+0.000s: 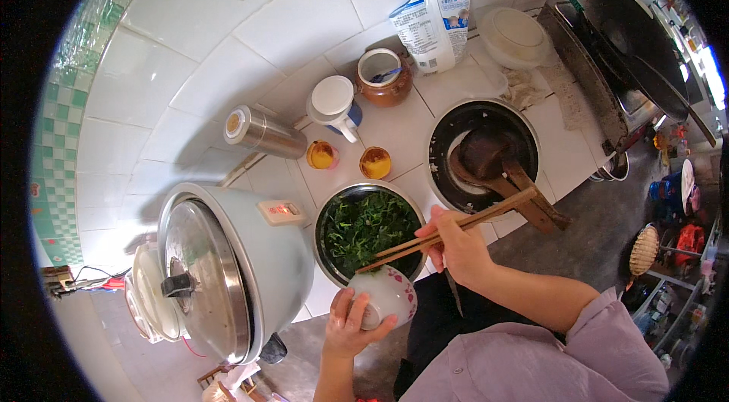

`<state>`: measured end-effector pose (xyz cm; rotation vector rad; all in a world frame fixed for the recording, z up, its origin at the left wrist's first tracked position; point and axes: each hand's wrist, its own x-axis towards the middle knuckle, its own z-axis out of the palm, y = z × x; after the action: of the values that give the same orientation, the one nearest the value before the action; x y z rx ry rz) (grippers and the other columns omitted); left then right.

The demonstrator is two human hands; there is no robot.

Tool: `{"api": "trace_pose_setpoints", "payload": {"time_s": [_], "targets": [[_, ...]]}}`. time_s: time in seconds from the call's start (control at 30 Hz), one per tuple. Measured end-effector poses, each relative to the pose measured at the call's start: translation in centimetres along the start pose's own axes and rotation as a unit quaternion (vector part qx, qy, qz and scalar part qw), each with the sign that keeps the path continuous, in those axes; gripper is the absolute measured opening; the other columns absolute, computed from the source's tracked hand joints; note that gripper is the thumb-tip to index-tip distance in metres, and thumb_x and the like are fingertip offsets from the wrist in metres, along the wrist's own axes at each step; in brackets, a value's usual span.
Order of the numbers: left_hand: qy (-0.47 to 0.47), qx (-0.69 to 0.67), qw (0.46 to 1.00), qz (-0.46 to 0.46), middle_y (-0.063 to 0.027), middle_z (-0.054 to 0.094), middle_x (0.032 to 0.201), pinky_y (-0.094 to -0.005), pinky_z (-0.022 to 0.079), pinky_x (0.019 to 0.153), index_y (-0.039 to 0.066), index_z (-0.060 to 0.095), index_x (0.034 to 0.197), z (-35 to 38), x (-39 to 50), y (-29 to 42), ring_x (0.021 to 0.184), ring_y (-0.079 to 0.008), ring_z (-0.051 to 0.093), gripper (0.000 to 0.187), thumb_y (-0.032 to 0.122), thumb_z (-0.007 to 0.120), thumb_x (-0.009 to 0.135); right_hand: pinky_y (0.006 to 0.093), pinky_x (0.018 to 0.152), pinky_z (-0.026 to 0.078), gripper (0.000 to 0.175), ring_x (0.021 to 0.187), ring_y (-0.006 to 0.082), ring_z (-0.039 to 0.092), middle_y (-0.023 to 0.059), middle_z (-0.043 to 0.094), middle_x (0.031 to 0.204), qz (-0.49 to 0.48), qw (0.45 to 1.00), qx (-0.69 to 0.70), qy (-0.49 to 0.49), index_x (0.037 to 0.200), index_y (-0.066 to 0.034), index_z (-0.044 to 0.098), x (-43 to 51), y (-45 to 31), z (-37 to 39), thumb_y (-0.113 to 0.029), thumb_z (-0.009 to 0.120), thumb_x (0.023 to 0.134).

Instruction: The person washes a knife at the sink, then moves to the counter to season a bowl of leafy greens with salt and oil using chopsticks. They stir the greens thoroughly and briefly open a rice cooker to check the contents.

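Observation:
My left hand [352, 324] grips a white bowl with a pink floral pattern [393, 295], tipped toward a round basin [420, 265] of chopped leafy greens [364, 225]. With my right hand [462, 248] I hold a pair of wooden chopsticks [455, 226]; their tips are at the bowl's rim over the greens. The bowl's inside is mostly hidden. A knife-like pointed blade [454, 295] shows below my right hand. Just beyond, a dark basin [535, 134] holds a wooden ladle or spoon [521, 191].
A large rice cooker [279, 271] with a metal lid stands at left. Along the tiled wall are a steel thermos [267, 133], a lidded mug [336, 103], a brown jar [385, 89] and a white pouch [435, 26]. Two small yellow cups [375, 163] sit nearer. A wok [621, 32] rests at right.

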<state>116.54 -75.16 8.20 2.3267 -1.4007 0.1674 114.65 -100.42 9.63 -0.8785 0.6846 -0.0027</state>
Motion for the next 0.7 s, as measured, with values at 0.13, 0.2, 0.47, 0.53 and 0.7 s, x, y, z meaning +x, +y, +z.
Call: {"api": "trace_pose_setpoints", "payload": {"time_s": [0.13, 0.2, 0.47, 0.53, 0.7], "targets": [[0.023, -0.005, 0.998, 0.05, -0.0079, 0.039, 0.121, -0.045, 0.045, 0.089, 0.044, 0.056, 0.106, -0.7, 0.6, 0.6, 0.115, -0.0352, 0.039, 0.043, 0.04, 0.074, 0.067, 0.0218, 0.035, 0.031, 0.044, 0.037, 0.0084, 0.039, 0.0044, 0.049, 0.053, -0.03, 0.996, -0.076, -0.022, 0.072, 0.002, 0.06, 1.9, 0.7, 0.0, -0.032, 0.046, 0.096], [0.047, -0.006, 0.998, 0.039, -0.0073, 0.038, 0.121, -0.0465, 0.044, 0.09, 0.047, 0.053, 0.11, -1.2, 0.6, 1.0, 0.117, -0.0348, 0.038, 0.048, 0.045, 0.073, 0.067, 0.0219, 0.034, 0.03, 0.043, 0.038, 0.0077, 0.041, 0.0038, 0.05, 0.055, -0.031, 0.994, -0.104, -0.008, 0.075, 0.0012, 0.061, 2.8, 1.0, -0.1, -0.034, 0.049, 0.095], [0.085, 0.005, 0.994, 0.065, -0.0082, 0.038, 0.121, -0.051, 0.042, 0.09, 0.04, 0.044, 0.125, -2.2, 0.0, 1.1, 0.117, -0.0363, 0.037, 0.069, 0.053, 0.073, 0.063, 0.021, 0.038, 0.034, 0.033, 0.04, 0.0066, 0.043, 0.003, 0.052, 0.055, -0.099, 0.994, -0.027, -0.024, 0.075, 0.0019, 0.062, 2.1, 0.2, -1.6, -0.026, 0.056, 0.092], [0.082, -0.043, 0.996, -0.012, -0.0089, 0.038, 0.124, -0.0504, 0.042, 0.091, 0.032, 0.041, 0.129, -2.1, 0.6, 1.8, 0.118, -0.0362, 0.038, 0.078, 0.054, 0.074, 0.062, 0.0214, 0.041, 0.037, 0.029, 0.044, 0.0072, 0.047, 0.0026, 0.054, 0.056, -0.09, 0.98, -0.168, -0.064, 0.078, 0.0016, 0.064, 1.9, 0.0, -1.4, -0.024, 0.058, 0.091], [0.277, -0.4, 0.795, -0.361, -0.0065, 0.039, 0.135, -0.0508, 0.042, 0.091, 0.019, 0.039, 0.132, -1.3, 3.0, 5.1, 0.117, -0.0321, 0.043, 0.085, 0.058, 0.072, 0.064, 0.0224, 0.046, 0.041, 0.014, 0.052, 0.0084, 0.054, 0.0044, 0.063, 0.065, -0.191, 0.893, -0.363, -0.185, 0.086, -0.002, 0.07, 1.7, -1.0, -0.4, -0.015, 0.066, 0.083]]}}
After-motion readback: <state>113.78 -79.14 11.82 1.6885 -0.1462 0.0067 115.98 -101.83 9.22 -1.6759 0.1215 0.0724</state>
